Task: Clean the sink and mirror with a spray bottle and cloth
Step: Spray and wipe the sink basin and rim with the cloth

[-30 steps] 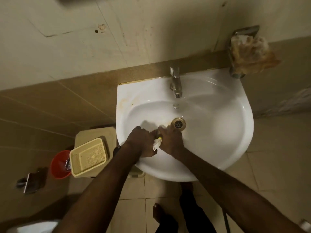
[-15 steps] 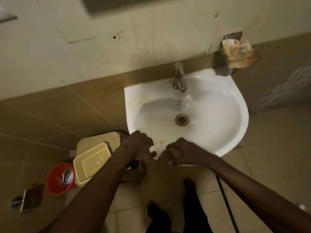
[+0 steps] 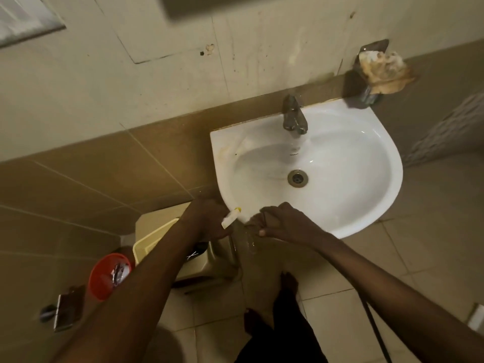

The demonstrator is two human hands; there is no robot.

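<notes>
At the sink's [image 3: 387, 205] near rim, I see my left hand [image 3: 207, 221] gripping a small white bottle [image 3: 230, 217] with a yellow tip, my right hand [image 3: 277, 222] clenched around something dark — probably the cloth, wrung out there.

Tiled floor [image 3: 432, 231], beige stool [image 3: 209, 260] beside red bucket [image 3: 104, 281], bare feet [image 3: 288, 284] standing on it

Small bathroom, white wall-hung sink [image 3: 372, 205], metal tap [image 3: 293, 116], tiled walls and floor
</notes>
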